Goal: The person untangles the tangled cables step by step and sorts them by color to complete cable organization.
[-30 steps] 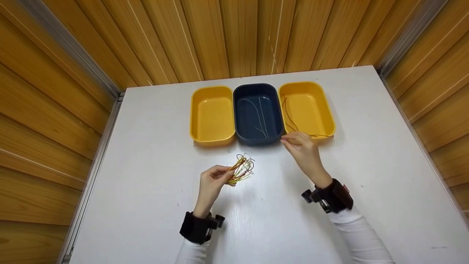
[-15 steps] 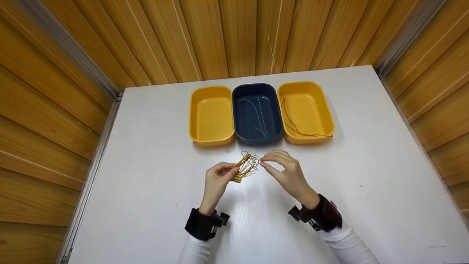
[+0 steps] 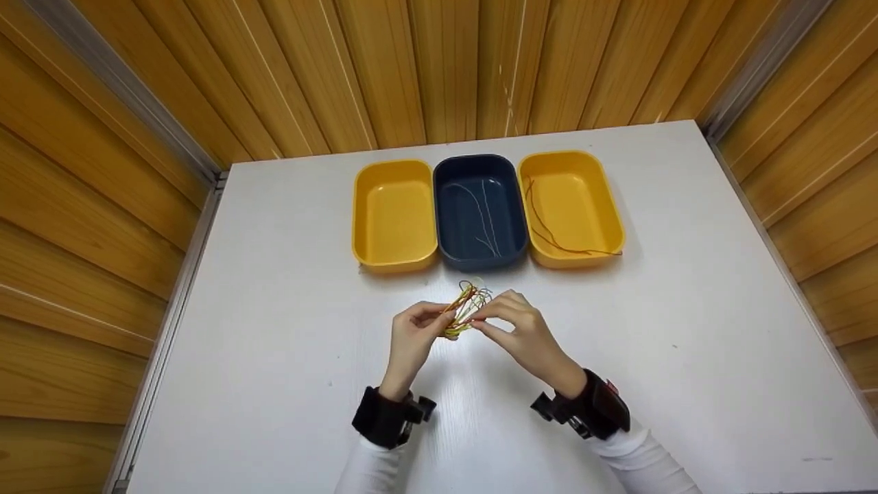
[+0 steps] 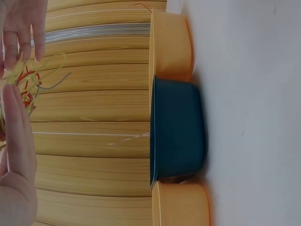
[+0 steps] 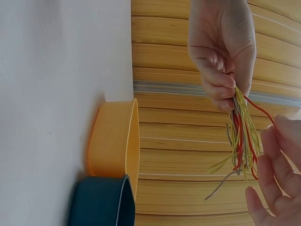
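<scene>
Pinched in the fingertips of the right hand [image 3: 523, 335], one thin, apparently plastic-coated red wire [image 5: 260, 108] is held out from the loose bundle of red, yellow and grey wires [image 5: 241, 134], clasped above the white tabletop [image 3: 288, 343] between thumb and fingers by the left hand [image 3: 411, 341]. It is probably best drawn slowly, with the bundle steadied against snags. Beyond, a rounded yellow plastic bin [image 3: 396, 223], a dark blue bin [image 3: 457, 230] and a second yellow bin [image 3: 583, 206] are lined up.

I see a white table [image 3: 274, 309] on my feed | far half, single row: yellow bin [image 3: 396, 219] left, dark blue bin [image 3: 483, 263] middle, second yellow bin [image 3: 573, 206] right | all upright, side by side
</scene>
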The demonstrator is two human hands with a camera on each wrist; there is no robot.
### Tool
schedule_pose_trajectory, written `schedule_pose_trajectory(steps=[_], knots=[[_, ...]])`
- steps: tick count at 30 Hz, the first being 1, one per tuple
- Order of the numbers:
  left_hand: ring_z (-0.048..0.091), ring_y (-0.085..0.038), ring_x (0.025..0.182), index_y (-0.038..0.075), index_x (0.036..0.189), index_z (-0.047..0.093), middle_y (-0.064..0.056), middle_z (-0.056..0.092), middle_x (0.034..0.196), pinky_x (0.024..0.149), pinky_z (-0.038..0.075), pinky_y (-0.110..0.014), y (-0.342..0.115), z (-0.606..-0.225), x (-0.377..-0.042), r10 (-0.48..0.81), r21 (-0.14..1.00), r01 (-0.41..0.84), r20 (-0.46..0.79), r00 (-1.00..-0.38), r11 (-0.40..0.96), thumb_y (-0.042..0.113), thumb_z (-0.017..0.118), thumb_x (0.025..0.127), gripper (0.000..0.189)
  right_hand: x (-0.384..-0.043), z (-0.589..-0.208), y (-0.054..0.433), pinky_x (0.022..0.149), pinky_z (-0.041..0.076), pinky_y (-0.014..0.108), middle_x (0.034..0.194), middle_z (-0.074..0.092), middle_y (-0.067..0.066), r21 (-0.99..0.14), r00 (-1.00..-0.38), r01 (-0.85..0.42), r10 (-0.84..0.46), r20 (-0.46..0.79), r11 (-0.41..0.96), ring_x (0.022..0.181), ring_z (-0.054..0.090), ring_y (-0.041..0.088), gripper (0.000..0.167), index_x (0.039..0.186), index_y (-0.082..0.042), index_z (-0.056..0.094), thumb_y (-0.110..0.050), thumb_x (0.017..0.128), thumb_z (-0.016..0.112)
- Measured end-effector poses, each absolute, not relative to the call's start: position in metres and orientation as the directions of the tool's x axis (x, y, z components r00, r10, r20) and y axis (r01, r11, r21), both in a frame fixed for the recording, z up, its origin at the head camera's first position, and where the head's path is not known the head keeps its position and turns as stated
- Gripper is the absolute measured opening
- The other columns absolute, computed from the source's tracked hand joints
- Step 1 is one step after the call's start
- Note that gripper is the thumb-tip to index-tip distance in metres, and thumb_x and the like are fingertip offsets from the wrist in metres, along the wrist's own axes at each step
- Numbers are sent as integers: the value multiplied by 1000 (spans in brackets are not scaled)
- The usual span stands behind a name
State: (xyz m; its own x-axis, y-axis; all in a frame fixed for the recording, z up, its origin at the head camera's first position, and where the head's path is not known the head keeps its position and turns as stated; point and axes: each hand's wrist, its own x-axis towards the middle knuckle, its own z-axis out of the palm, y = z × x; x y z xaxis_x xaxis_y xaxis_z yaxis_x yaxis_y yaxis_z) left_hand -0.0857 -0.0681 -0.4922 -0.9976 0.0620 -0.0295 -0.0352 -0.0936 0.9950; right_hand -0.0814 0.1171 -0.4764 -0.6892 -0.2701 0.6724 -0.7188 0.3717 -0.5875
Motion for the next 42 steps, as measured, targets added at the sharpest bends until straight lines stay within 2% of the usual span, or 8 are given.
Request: schedule_pose_trajectory(steps=[5, 9, 13, 23, 32, 39, 41, 42], knots=[[68, 1, 64, -28, 106, 61, -40, 70, 100, 60, 61, -17, -68, -491, -85, 89, 994, -51, -42, -995, -102, -12, 64, 91, 22, -82, -478, 119, 79, 52, 26, 79, 72, 9, -624, -726, -682, -245, 643, 382, 79, 62, 22, 17, 84, -1, 73, 12, 75, 79], [69, 0, 65, -29, 106, 60, -39, 70, 100, 60, 61, -17, -68, -490, -86, 111, 991, -60, -47, -993, -118, -13, 63, 91, 22, -82, -477, 122, 84, 54, 16, 82, 72, 14, -694, -772, -632, -213, 598, 343, 81, 67, 22, 8, 85, 2, 72, 8, 83, 75], [69, -1, 65, -29, 105, 61, -36, 72, 98, 60, 61, -18, -71, -490, -86, 124, 990, -72, -57, -991, -121, -12, 65, 90, 23, -82, -478, 124, 83, 54, 10, 83, 71, 18, -735, -806, -589, -184, 562, 334, 83, 70, 18, 4, 87, 4, 71, 7, 87, 73], [69, -4, 63, -28, 104, 62, -16, 77, 86, 60, 61, -19, -92, -496, -83, 56, 987, -103, -97, -994, -120, -12, 68, 88, 23, -91, -469, 151, 92, 52, 4, 82, 70, 22, -792, -860, -492, -58, 508, 361, 85, 62, -9, 9, 87, 8, 70, 16, 85, 70], [69, -3, 61, -30, 102, 60, -32, 73, 90, 59, 61, -19, -102, -496, -82, -5, 992, -71, -72, -997, -108, -14, 66, 88, 22, -96, -468, 173, 93, 51, 2, 82, 68, 27, -812, -877, -439, 13, 480, 384, 87, 59, -18, 4, 89, 15, 67, 13, 88, 69], [67, -1, 61, -28, 101, 63, -33, 72, 90, 58, 60, -17, -102, -495, -79, 44, 997, -49, -47, -998, -62, -13, 67, 89, 20, -99, -471, 184, 89, 50, 1, 83, 70, 32, -850, -904, -346, 100, 415, 398, 85, 61, -18, 5, 91, 16, 67, 12, 92, 66], [67, -2, 61, -28, 101, 63, -35, 72, 90, 58, 60, -17, -101, -496, -78, 58, 996, -53, -50, -997, -67, -13, 67, 89, 20, -101, -471, 186, 88, 51, 2, 82, 74, 24, -857, -902, -337, 128, 413, 391, 85, 62, -18, 4, 91, 17, 67, 13, 92, 65], [67, -2, 61, -28, 101, 63, -35, 72, 91, 58, 60, -17, -101, -496, -78, 67, 996, -55, -50, -996, -68, -12, 67, 88, 20, -102, -471, 188, 88, 52, 2, 81, 76, 15, -861, -900, -335, 141, 413, 384, 85, 62, -18, 5, 91, 17, 67, 12, 92, 65]])
